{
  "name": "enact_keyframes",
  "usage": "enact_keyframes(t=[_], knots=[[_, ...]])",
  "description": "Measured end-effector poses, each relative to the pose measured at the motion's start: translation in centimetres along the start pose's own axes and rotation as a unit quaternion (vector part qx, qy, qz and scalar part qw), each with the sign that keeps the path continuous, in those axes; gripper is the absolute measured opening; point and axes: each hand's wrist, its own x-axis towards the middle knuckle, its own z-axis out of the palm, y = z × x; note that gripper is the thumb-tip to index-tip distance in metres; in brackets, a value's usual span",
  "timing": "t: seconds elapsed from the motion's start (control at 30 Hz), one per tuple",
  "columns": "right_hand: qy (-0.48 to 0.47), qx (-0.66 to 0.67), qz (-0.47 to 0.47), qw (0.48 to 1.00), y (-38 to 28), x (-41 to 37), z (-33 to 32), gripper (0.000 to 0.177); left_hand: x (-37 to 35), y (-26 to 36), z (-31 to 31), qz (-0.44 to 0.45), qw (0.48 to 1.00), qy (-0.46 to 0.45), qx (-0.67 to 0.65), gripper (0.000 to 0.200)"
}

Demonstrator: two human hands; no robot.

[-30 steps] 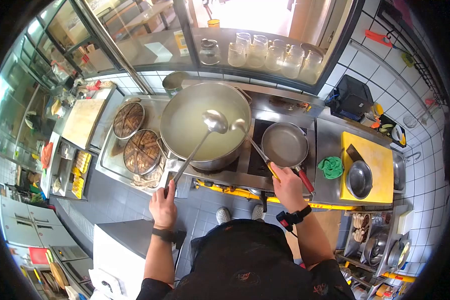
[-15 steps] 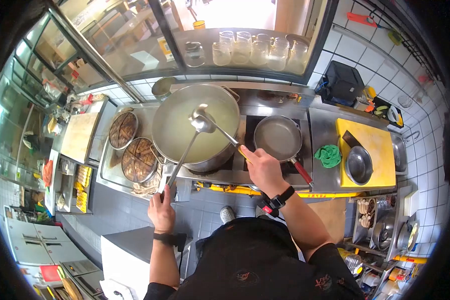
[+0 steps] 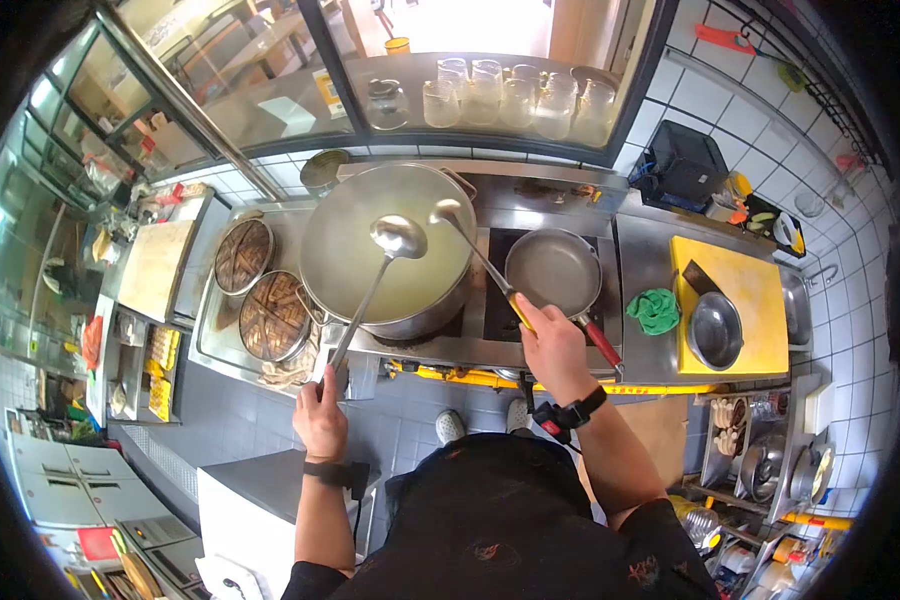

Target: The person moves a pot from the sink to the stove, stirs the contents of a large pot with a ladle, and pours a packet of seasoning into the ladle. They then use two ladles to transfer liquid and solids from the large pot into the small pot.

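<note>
My left hand (image 3: 320, 424) is closed round the handle of a long metal ladle (image 3: 398, 238), whose bowl is over the big steel stockpot (image 3: 315, 300). Pale, cloudy liquid fills much of the pot. In my right hand (image 3: 556, 352) is a smaller long-handled spoon (image 3: 447, 210) with a yellow and dark grip. The spoon's head hangs above the right part of the pot, apart from the ladle. Whether the ladle's bowl holds anything is hard to tell. Right of the pot, a frying pan (image 3: 554, 270) with a red handle sits on the stove.
Two round dark woven-looking lids or trays (image 3: 275, 316) lie left of the pot. To the right are a green cloth (image 3: 654, 311) and a yellow cutting board (image 3: 760, 300) bearing a cleaver (image 3: 705, 281) and a metal bowl (image 3: 715, 330). Glass jugs (image 3: 518, 105) line the window ledge.
The spoon has moved right, away from the ladle, as my right hand shifted right and down. The ladle's bowl is now separate from it and slightly higher in the view.
</note>
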Motion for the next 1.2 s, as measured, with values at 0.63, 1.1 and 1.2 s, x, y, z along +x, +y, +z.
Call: enact_keyframes(t=[0.63, 1.1, 1.2], knots=[[-0.033, -0.011, 0.020, 0.999, 0.1, 2.1, 1.5, 0.044, -1.6, -1.2, 1.7, -0.022, 1.000, 0.007, -0.018, 0.060], [-0.023, 0.032, -0.001, 0.999, 1.0, 1.2, 2.5, 0.044, -1.6, -1.7, 1.9, -0.045, 0.998, -0.002, -0.047, 0.060], [-0.044, 0.017, -0.009, 0.999, 1.6, 0.9, 2.0, 0.043, -1.7, -2.0, 2.4, -0.047, 0.998, -0.007, -0.049, 0.061]])
